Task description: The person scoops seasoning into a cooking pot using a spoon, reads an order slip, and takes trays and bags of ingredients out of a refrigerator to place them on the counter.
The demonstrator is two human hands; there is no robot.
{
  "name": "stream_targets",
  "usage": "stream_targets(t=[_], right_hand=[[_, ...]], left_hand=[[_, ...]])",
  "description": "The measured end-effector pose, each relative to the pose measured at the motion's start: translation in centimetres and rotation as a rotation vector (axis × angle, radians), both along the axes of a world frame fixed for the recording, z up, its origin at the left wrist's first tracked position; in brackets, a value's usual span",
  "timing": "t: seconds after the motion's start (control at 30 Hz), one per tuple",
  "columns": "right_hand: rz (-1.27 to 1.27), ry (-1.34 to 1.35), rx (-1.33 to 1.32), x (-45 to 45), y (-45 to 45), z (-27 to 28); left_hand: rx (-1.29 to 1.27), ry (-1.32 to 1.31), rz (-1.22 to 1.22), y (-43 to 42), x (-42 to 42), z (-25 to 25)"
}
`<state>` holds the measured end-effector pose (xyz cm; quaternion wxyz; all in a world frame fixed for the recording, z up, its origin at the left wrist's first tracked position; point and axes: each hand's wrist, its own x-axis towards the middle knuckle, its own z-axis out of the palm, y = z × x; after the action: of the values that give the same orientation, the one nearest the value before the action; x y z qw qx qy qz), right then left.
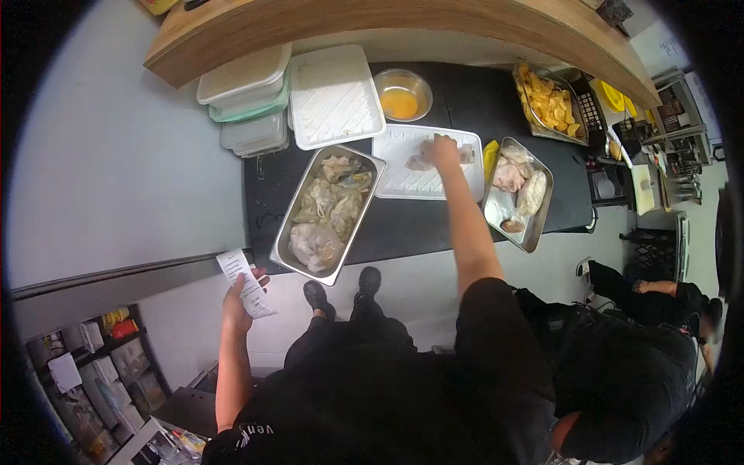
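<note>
My left hand (235, 301) is closed on a printed paper slip (249, 288), held off to the left below the counter edge. Over a white ridged tray (394, 184), my right hand (444, 149) reaches down with curled fingers on a small clear plastic bag (419, 161); its contents are hard to make out. Left of that tray, a deep metal pan (328, 277) holds several knotted plastic bags of pale food. To the right sits another metal pan (501, 206) with bagged pale food (532, 194) in it. A yellow item (490, 155) lies between tray and pan.
Behind the tray stands a metal bowl (401, 98) of yellow-orange liquid. Another white tray (335, 93) lies beside stacked lidded containers (246, 85). A container of chips (549, 101) is at the back right. A wooden shelf (387, 23) overhangs the counter. People in black (628, 364) are on my right.
</note>
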<state>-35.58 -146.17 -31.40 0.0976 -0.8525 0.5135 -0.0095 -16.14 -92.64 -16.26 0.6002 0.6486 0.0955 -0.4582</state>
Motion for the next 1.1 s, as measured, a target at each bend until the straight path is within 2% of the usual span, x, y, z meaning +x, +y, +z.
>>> stream_targets(t=[0.13,0.17,0.2,0.27,0.33,0.4,0.47,0.53,0.63,0.77,0.8,0.87,0.93,0.97,1.03,1.1], right_hand=[[0.018,-0.055,0.124,0.1,-2.1,-2.4],[0.046,-0.094,0.169,-0.6,-2.9,-0.4],[-0.052,-0.269,0.148,-1.6,-3.2,0.6],[-0.082,-0.267,0.210,-3.5,-3.5,5.1],[-0.121,-0.263,0.265,-5.0,-3.3,6.6],[0.083,-0.143,-0.122,-5.6,-3.1,6.0],[0.200,-0.068,-0.280,-4.4,-1.0,3.6],[0.197,0.080,-0.168,-2.1,3.2,4.1],[0.200,0.046,-0.052,-2.5,3.4,-1.6],[0.077,-0.039,-0.124,-5.4,1.8,2.2],[0.054,-0.112,-0.290,-6.0,1.2,2.0],[0.006,-0.213,-0.310,-6.8,4.2,3.8],[0.010,-0.227,0.003,-6.5,9.8,5.6],[0.059,-0.135,0.331,-6.1,12.8,6.0],[-0.038,-0.322,1.093,-4.4,19.8,8.9],[0.036,-0.340,0.879,-1.6,25.5,5.6]], left_hand=[[-0.019,0.014,-0.009,-0.4,-0.1,0.4],[-0.012,0.016,-0.009,-0.2,-0.1,0.6],[-0.027,0.013,-0.012,0.0,-0.1,0.6],[-0.043,0.017,-0.021,0.2,-0.2,0.6],[0.027,0.039,-0.009,0.1,-0.5,0.6],[0.012,0.044,-0.018,-0.2,-0.6,0.4],[-0.004,0.046,-0.026,-0.8,-0.7,0.4],[-0.001,0.051,-0.019,-1.5,-0.9,0.5],[-0.038,0.034,-0.110,-1.1,-0.5,-0.1],[-0.017,0.012,-0.100,-0.9,0.1,0.2],[-0.013,0.019,-0.103,-1.0,0.3,0.0],[-0.009,0.024,-0.104,-1.6,0.9,-0.4],[-0.083,0.000,-0.111,-2.7,1.5,-0.6],[-0.078,-0.001,-0.102,-3.5,1.5,-0.4],[-0.150,-0.008,-0.094,-5.2,1.2,0.3],[-0.141,-0.017,-0.100,-5.5,1.8,-0.7]])
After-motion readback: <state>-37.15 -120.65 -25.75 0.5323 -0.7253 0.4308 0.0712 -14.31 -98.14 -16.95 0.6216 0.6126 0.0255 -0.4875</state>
